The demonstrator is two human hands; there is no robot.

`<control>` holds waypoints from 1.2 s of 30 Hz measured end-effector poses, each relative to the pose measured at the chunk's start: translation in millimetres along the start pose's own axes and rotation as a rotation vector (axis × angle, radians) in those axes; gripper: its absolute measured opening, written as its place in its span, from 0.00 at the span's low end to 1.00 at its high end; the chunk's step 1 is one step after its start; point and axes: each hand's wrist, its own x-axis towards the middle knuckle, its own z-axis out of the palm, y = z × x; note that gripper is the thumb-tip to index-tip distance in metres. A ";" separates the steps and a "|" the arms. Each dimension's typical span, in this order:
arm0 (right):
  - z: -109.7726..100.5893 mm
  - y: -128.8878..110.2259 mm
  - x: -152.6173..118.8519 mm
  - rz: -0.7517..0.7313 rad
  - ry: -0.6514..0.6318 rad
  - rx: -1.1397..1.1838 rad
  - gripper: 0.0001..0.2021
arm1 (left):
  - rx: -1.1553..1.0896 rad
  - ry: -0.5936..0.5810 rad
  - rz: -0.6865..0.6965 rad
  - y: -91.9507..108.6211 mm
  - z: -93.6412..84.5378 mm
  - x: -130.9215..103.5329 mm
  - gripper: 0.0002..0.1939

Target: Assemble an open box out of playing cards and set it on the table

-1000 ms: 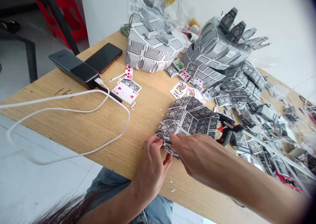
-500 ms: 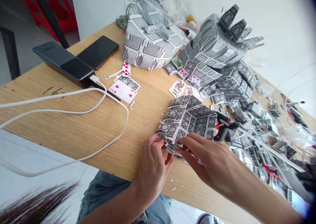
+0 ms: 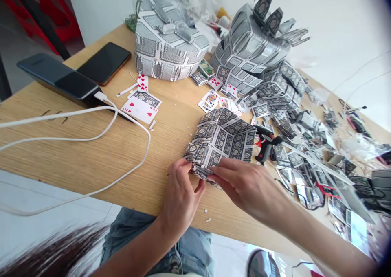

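Note:
An open-topped box made of playing cards, backs showing in black and white, sits on the table near its front edge. My left hand pinches the box's near left corner, with a ring on one finger. Along the near edge of the same box, my right hand is closed, thumb and fingers pressed on the card rim. The fingertips partly hide the spot between them. Just right of the box lies a black hot glue gun with a red trigger.
Behind stand a round card-built box and a taller card-built shape. Left are a power bank, a phone and a looping white cable. Loose playing cards lie mid-table; a heap of folded cards fills the right.
The view has shifted, so the whole scene sits further left and a little higher. Both hands stay on the box's near edge, with the right fingers slightly closer to the left hand.

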 end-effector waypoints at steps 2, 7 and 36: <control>-4.6 -1.2 1.4 0.000 0.049 0.003 0.13 | 0.009 0.004 0.002 -0.5 1.0 -1.1 0.21; -1.3 -10.2 0.4 0.002 0.214 0.031 0.14 | 0.008 0.018 0.006 -1.4 4.0 -4.0 0.21; 46.3 36.4 -58.0 0.276 0.815 0.107 0.16 | -0.016 -0.005 -0.011 -30.7 -35.4 31.3 0.22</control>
